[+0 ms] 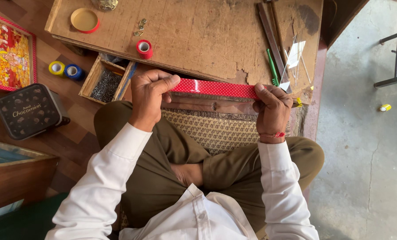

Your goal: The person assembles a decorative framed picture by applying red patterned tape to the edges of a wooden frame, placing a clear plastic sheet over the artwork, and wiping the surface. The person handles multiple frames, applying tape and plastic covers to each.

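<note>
A low wooden work board (198, 31), worn and scratched, is seen across the upper middle of the view, and everything else is placed against it. Just in front of its near edge a patterned cushion (212, 131) is laid over the lap of the seated person. To the left of the board, a framed picture with a red border (7, 49) is seen lying on the floor, and below that a dark tin box (29, 111) is set. At the board's near left corner a small wooden tray of dark nails (106, 84) is tucked. Along the board's near edge a red dotted strip (214, 88) is stretched level between the two hands. Its left end is pinched by the left hand (148, 101), closed with the thumb pressed on top; its right end is gripped by the right hand (273, 110), fingers curled over it. On the board's right side a dark wooden slat (271, 40) is laid, with a green pen (271, 66) beside it. A yellow lid with a red rim (85, 20) is placed at the board's far left, and a red tape roll (144, 48) is stood nearer the middle. Left of the board, a yellow roll (56, 68) and a blue roll (73, 71) are seen touching each other.
</note>
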Demonstrator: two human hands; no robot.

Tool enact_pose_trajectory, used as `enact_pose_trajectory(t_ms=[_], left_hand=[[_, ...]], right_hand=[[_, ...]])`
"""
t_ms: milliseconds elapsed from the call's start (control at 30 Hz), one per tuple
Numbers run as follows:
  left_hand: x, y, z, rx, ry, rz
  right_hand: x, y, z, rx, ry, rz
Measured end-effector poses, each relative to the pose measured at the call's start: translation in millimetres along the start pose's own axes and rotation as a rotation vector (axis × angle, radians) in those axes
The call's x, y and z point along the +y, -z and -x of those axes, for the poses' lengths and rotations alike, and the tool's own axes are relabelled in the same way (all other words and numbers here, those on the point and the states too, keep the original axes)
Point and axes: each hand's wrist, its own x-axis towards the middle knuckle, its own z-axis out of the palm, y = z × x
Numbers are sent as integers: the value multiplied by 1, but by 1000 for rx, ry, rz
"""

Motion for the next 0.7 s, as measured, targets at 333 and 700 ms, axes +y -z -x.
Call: enact_pose_trajectory(t_ms=[333, 700], left_hand=[[-4, 1, 8, 28, -15, -32], [-2, -8, 0, 33, -94, -175]], right_hand=[[0, -7, 6, 18, 50, 153], [8, -5, -5, 39, 115, 153]])
